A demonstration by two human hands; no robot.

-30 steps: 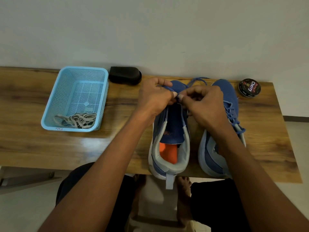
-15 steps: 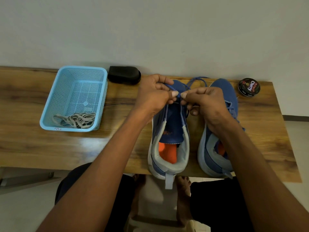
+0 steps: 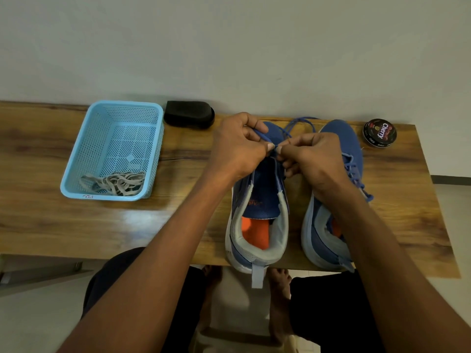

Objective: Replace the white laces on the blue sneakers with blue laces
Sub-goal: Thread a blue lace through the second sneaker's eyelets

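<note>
On the wooden table (image 3: 76,225), left hand (image 3: 237,146) and right hand (image 3: 313,159) are pinching the blue lace (image 3: 265,136), apparently looping toward 12 o'clock, over the left sneaker (image 3: 257,225).

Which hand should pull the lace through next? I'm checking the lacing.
Probably the left hand: it pinches the blue lace on the left sneaker; the right hand pinches nearer the eyelets.

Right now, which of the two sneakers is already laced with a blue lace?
The right sneaker, nearest the polish tin: blue lace crosses its eyelets. The left sneaker has its tongue bare.
</note>
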